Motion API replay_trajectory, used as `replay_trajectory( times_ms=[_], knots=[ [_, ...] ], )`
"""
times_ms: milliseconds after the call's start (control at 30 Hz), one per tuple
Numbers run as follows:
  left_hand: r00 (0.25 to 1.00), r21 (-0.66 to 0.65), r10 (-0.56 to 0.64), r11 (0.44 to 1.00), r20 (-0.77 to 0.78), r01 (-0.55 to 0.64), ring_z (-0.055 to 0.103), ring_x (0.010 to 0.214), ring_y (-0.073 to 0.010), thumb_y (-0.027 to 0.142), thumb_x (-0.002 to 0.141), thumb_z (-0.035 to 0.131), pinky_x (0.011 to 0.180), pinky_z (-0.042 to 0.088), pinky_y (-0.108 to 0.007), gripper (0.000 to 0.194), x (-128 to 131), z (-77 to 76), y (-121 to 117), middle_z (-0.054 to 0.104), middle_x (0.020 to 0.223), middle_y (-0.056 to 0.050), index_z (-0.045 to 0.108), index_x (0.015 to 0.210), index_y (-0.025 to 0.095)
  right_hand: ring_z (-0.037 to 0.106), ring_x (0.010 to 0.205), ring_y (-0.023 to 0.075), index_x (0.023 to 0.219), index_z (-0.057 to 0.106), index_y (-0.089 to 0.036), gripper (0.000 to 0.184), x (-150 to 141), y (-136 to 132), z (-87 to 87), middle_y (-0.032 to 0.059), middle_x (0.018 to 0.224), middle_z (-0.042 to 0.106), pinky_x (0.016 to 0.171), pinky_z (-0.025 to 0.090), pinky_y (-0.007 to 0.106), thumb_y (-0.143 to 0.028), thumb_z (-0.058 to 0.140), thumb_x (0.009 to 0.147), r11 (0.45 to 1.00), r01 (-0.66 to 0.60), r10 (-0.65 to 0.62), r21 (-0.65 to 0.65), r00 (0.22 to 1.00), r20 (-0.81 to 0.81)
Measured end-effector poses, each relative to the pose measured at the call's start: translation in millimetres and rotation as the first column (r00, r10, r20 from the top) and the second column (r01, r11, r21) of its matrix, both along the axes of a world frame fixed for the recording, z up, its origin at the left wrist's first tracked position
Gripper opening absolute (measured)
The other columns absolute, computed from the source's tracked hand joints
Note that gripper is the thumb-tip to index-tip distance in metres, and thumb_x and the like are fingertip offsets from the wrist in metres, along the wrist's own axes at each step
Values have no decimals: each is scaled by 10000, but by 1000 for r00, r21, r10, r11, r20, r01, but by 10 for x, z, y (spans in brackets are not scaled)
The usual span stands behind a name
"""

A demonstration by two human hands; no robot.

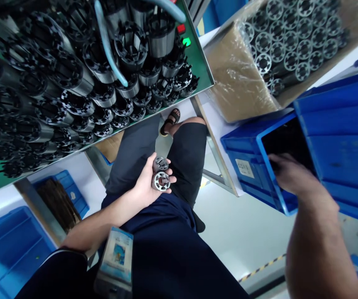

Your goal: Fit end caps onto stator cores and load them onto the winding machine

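Observation:
Over my lap, my left hand (146, 182) holds two short slotted metal cylinders, like motor stator cores. One stator core (161, 181) shows a pale slotted end face with something reddish-brown inside. The other, darker stator core (160, 164) lies against it, nearer the fingertips. At the right, my right hand (291, 172) reaches over the rim into the mouth of a blue plastic bin (247, 145). Motion blurs that hand and its fingers are lost in the dark inside, so what they touch is hidden.
A green-topped table (197, 62) carries rows of stator cores with black slot pieces, plus light blue tubes (108, 45). A cardboard box (237, 79) holds many stacked metal stator cores. Another blue bin (340, 141) stands at the right; a blue lid (10, 253) lies lower left.

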State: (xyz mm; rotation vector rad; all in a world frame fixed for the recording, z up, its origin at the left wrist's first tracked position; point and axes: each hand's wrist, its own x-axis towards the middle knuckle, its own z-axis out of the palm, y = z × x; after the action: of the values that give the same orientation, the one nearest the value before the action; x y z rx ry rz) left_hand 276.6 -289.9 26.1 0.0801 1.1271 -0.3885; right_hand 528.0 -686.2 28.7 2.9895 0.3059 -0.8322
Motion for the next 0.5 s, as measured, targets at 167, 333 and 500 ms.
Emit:
replay_trajectory(
  times_ms=[167,333,500],
  knots=[
    [999,32,39,999,-28,-38,721,526,-202,590,1326,394,395,581,-279,603,-21,-65,49,639,687,2,745,1052,183,833,961,241,918,834,-269,223,-65,38,139,82,1058,847,902,606,354,-49,803,933,987,-16,27,160,997,-70],
    [998,-50,-51,997,41,53,784,581,-224,581,1322,383,334,524,-265,568,-50,-129,119,779,872,-89,761,1169,186,860,982,294,880,799,-287,123,-102,-49,74,83,1019,872,901,625,384,-167,790,904,973,12,1,231,998,-58],
    [935,92,-144,988,325,120,705,521,-197,687,1201,645,315,401,-199,461,-60,-170,30,722,797,-23,696,1179,229,845,1033,349,865,768,-273,60,-73,-105,-95,120,994,880,941,633,437,-331,775,851,971,36,-32,237,999,-18]
  ],
)
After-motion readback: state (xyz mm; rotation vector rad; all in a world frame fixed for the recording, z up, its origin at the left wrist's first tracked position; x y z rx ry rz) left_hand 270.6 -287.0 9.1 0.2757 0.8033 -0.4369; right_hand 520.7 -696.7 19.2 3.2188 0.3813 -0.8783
